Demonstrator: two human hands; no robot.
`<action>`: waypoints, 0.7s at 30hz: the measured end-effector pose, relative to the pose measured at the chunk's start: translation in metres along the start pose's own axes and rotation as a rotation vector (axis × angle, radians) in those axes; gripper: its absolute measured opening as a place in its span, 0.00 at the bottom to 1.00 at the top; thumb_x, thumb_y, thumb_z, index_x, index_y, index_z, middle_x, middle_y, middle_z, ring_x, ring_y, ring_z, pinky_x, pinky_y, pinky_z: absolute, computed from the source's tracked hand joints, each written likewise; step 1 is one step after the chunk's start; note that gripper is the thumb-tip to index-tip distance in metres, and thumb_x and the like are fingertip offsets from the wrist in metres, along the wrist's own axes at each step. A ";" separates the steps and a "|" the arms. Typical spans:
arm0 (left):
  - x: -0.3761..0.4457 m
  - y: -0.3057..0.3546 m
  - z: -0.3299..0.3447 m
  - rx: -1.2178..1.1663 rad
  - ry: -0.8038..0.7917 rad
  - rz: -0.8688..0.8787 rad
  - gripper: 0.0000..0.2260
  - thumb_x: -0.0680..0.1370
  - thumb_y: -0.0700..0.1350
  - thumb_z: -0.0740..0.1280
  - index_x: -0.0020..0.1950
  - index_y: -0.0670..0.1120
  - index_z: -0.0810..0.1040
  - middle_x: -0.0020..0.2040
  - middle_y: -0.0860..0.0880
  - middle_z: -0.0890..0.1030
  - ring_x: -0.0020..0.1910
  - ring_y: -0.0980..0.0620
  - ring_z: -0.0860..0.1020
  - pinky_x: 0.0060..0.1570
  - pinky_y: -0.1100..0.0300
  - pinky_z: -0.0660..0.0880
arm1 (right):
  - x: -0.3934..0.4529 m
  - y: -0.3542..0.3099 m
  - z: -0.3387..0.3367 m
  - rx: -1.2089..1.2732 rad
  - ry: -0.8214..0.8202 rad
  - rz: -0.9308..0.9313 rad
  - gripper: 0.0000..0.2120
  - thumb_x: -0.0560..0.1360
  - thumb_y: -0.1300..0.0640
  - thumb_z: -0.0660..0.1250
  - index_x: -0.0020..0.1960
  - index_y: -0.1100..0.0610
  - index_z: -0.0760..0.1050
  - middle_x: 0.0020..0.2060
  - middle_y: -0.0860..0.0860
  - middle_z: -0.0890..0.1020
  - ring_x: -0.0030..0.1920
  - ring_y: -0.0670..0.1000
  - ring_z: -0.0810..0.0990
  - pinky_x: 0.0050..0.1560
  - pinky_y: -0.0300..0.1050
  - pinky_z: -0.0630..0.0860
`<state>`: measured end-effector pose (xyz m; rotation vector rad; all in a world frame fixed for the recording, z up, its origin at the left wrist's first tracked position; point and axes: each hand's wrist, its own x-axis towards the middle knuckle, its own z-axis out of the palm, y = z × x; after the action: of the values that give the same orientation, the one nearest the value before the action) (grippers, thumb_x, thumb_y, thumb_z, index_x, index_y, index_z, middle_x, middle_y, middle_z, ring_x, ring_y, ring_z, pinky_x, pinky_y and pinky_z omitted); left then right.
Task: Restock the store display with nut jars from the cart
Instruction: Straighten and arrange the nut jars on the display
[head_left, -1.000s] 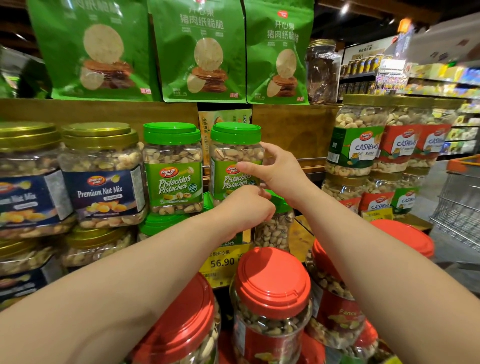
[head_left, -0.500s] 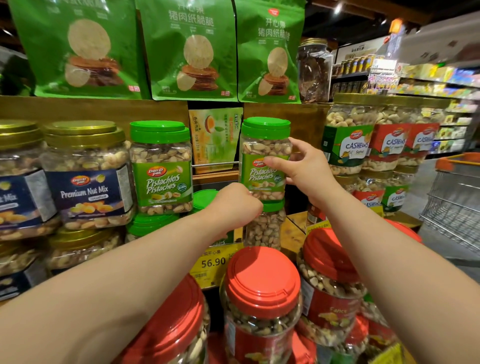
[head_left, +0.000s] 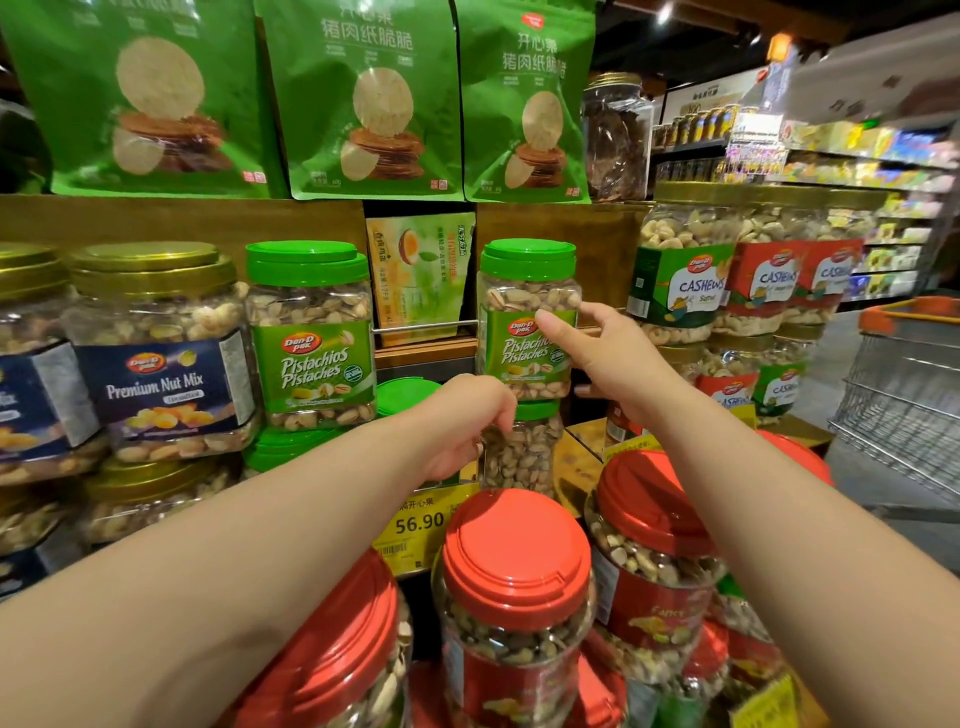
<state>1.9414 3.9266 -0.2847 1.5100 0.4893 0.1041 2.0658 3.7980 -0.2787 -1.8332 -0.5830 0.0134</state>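
I saw a wooden store display shelf filling the view, with three large green snack pouches standing along its top. Below them, clear plastic nut jars sat stacked in rows: gold-lidded mixed-nut jars with dark blue labels at the left, a green-lidded pistachio jar beside them, and gold-lidded cashew jars with green and red labels at the right. Nearest me stood red-lidded jars of nuts. At the far right edge was a wire shopping cart with an orange rim.

The task's jar, a clear green-lidded pistachio jar with a green label, stood upright on top of another green-lidded jar, in the gap between the pistachio and cashew stacks. My right hand gripped its right side, thumb across the label. My left hand curled its fingers around the lower jar, just under its lid. A yellow price tag reading 56.90 hung below.
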 end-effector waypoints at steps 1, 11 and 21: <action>0.002 -0.001 0.000 -0.029 -0.019 0.005 0.26 0.61 0.32 0.62 0.59 0.41 0.76 0.64 0.41 0.78 0.62 0.45 0.75 0.61 0.54 0.73 | -0.004 0.001 0.001 -0.015 -0.030 0.052 0.44 0.65 0.24 0.70 0.74 0.45 0.69 0.62 0.47 0.81 0.59 0.52 0.82 0.49 0.54 0.83; -0.005 0.001 -0.009 0.008 -0.107 -0.009 0.46 0.56 0.34 0.60 0.77 0.42 0.66 0.76 0.40 0.69 0.76 0.35 0.66 0.75 0.39 0.63 | -0.013 0.005 0.009 -0.001 -0.123 0.067 0.15 0.76 0.35 0.67 0.54 0.44 0.76 0.53 0.45 0.85 0.53 0.49 0.85 0.49 0.56 0.83; -0.008 0.005 -0.005 0.052 -0.124 -0.062 0.36 0.68 0.31 0.55 0.79 0.37 0.60 0.75 0.28 0.63 0.74 0.30 0.66 0.73 0.40 0.65 | -0.014 0.007 0.017 -0.061 -0.092 0.004 0.30 0.69 0.33 0.72 0.65 0.47 0.71 0.54 0.43 0.82 0.53 0.45 0.82 0.43 0.42 0.75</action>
<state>1.9332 3.9291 -0.2779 1.5406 0.4419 -0.0505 2.0512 3.8058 -0.2942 -1.9003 -0.6499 0.0840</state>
